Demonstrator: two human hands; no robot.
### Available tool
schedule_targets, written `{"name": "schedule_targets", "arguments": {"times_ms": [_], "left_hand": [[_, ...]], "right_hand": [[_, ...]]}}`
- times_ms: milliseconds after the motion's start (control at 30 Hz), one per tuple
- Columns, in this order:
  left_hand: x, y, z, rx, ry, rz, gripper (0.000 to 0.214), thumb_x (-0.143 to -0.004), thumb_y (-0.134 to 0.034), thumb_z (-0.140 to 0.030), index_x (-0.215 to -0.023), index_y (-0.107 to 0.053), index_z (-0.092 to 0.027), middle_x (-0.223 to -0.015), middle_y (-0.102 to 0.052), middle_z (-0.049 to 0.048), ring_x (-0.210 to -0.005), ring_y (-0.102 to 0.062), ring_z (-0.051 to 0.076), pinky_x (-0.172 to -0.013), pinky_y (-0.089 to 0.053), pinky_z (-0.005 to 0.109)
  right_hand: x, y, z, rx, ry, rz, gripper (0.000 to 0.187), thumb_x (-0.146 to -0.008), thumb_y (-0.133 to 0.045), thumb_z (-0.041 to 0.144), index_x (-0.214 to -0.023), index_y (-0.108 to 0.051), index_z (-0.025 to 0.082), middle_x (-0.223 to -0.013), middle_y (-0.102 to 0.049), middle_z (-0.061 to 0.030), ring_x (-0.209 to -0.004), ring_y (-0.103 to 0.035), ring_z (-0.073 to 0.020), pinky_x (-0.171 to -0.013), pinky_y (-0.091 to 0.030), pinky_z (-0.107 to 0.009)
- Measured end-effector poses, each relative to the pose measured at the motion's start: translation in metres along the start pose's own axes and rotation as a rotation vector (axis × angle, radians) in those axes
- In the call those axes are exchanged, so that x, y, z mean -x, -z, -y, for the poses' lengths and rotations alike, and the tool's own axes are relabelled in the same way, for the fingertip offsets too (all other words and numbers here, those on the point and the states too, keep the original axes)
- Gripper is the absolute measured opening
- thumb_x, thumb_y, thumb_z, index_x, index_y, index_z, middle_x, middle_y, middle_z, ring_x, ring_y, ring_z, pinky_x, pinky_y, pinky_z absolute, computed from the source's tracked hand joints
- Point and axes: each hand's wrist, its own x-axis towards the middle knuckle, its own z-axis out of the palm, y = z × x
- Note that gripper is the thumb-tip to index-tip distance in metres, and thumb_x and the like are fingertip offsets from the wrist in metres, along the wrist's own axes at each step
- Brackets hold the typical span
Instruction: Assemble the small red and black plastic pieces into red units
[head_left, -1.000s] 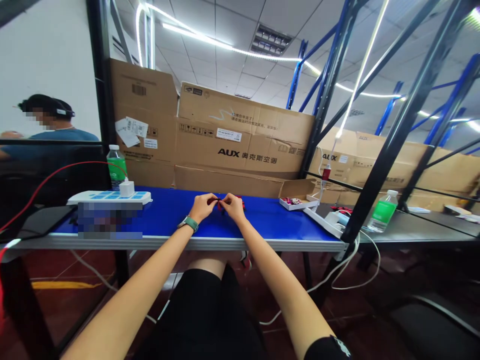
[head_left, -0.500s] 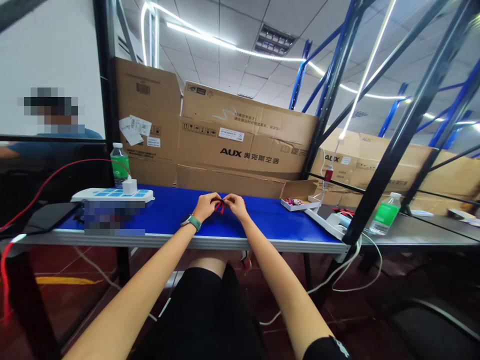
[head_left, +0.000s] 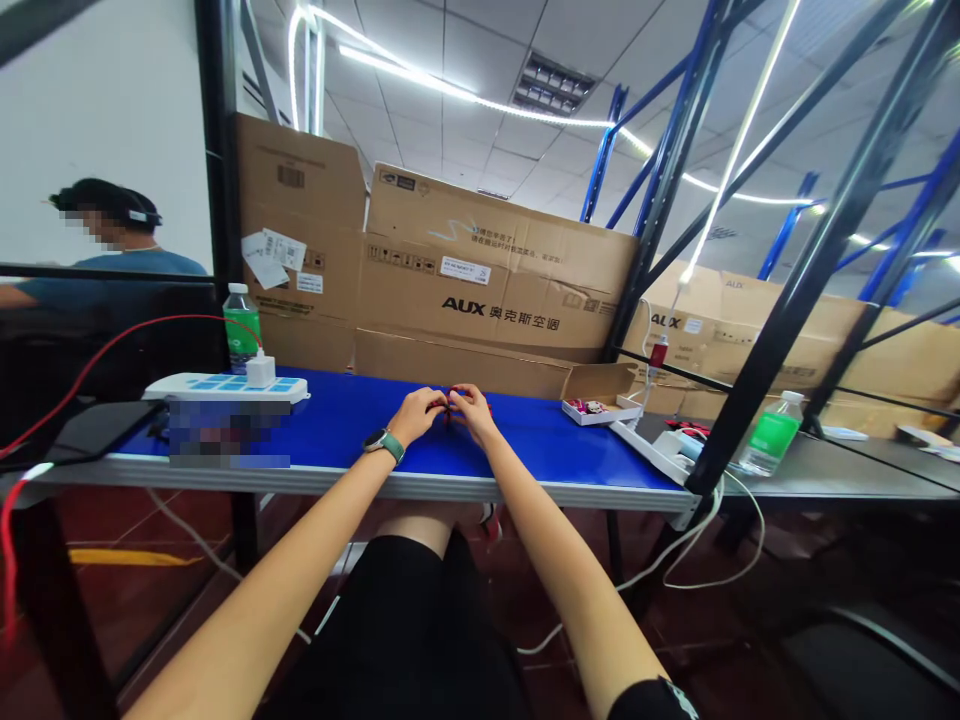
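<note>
My left hand point(head_left: 421, 412) and my right hand point(head_left: 469, 408) meet over the middle of the blue table point(head_left: 337, 430). Both have their fingers pinched together on a small red object point(head_left: 448, 405) held between them. Most of the object is hidden by the fingers. A watch with a green band point(head_left: 382, 443) sits on my left wrist.
A white power strip point(head_left: 225, 388) with a charger and a green-labelled bottle point(head_left: 241, 328) stand at the table's back left. A small open box point(head_left: 596, 395) of small parts lies at the right, another power strip point(head_left: 660, 450) and bottle point(head_left: 769, 432) beyond. Cardboard boxes point(head_left: 480, 290) line the back. Another person point(head_left: 112, 240) sits at far left.
My fingers have closed tighter round the red object, so less of it shows than half a second ago. The hands stay in the same spot.
</note>
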Motion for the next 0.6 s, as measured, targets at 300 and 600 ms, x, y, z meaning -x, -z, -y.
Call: {"name": "schedule_targets", "arguments": {"times_ms": [300, 600], "left_hand": [[0.004, -0.008, 0.003, 0.27, 0.14, 0.103, 0.009, -0.085, -0.063, -0.029, -0.092, -0.065, -0.025, -0.085, -0.073, 0.0005, -0.083, -0.07, 0.02, -0.079, -0.053, 0.032], [0.003, -0.019, 0.018, 0.575, 0.403, 0.038, 0.041, -0.064, -0.082, -0.048, -0.084, -0.06, -0.02, -0.083, -0.076, 0.0063, -0.081, -0.073, 0.025, -0.075, -0.059, 0.037]], "right_hand": [[-0.002, -0.003, -0.004, 0.087, 0.082, -0.077, 0.042, -0.071, -0.075, 0.041, -0.103, -0.055, 0.024, -0.083, -0.069, -0.0001, -0.076, -0.068, -0.0192, -0.064, -0.056, -0.029], [-0.002, -0.007, -0.001, 0.07, 0.084, -0.068, 0.049, -0.072, -0.077, 0.042, -0.11, -0.052, 0.023, -0.091, -0.071, -0.0038, -0.086, -0.071, -0.0204, -0.078, -0.058, -0.035]]}}
